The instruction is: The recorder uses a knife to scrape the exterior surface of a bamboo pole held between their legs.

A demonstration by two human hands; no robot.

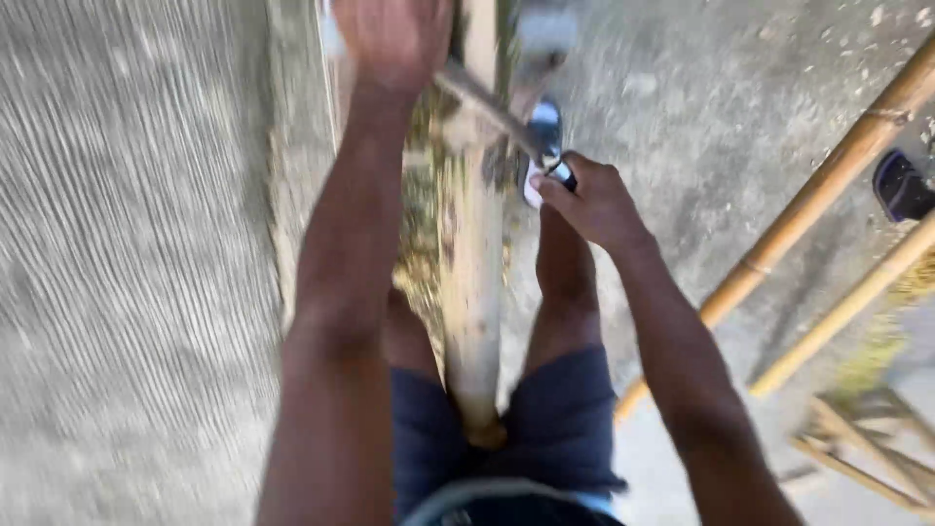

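A pale bamboo pole (pixel 473 292) runs away from me between my legs, its near end by my dark blue shorts. A long metal blade (pixel 492 109) lies slantwise across the pole. My right hand (pixel 592 203) is closed around the blade's near end, just right of the pole. My left hand (pixel 394 37) is at the top edge, fingers closed over the blade's far end. Shavings cling to the pole's left side under the blade. The picture is blurred by motion.
Two yellow bamboo poles (pixel 816 195) lean across the concrete ground at right, with a small bamboo frame (pixel 862 443) below them. A dark sandal (pixel 901 185) lies at the far right. A rough grey surface (pixel 127 273) fills the left side.
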